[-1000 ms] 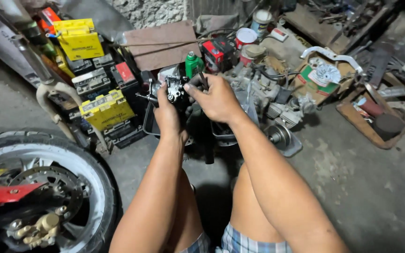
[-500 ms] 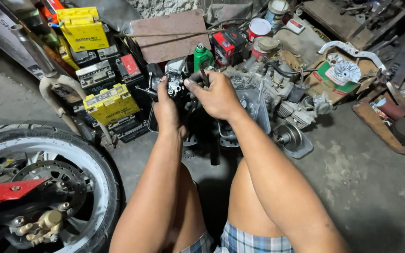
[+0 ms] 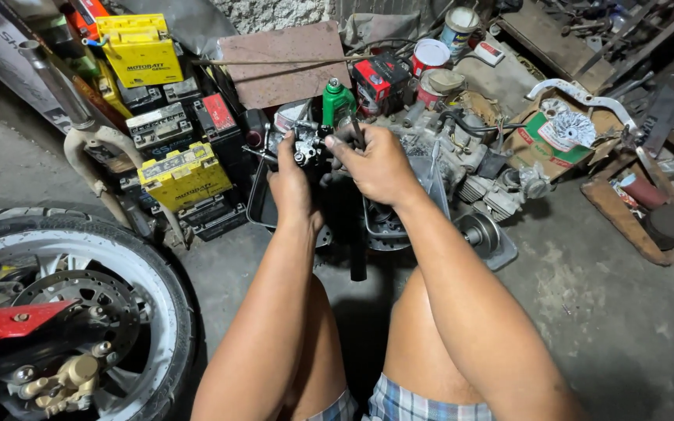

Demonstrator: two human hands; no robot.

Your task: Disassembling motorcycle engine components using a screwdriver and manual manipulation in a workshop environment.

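Observation:
My left hand (image 3: 294, 183) grips a small dark metal engine part, a carburetor-like piece (image 3: 306, 144), held up over a black metal tray (image 3: 259, 204). My right hand (image 3: 376, 165) is closed on a thin dark tool (image 3: 355, 131) pressed against the same part from the right. Both arms stretch forward between my bare knees. A green plastic bottle (image 3: 338, 101) stands just behind the part.
A motorcycle front wheel with brake disc (image 3: 72, 312) sits at the left. Yellow and black batteries (image 3: 185, 175) are stacked behind it. An engine block (image 3: 462, 168), paint cans (image 3: 431, 56), a cardboard box with a fan part (image 3: 567, 129) and wooden scraps crowd the back and right.
The view has tilted slightly, so the hands sit a little lower in the frame. Both hands stay on the part with almost no shift in grip.

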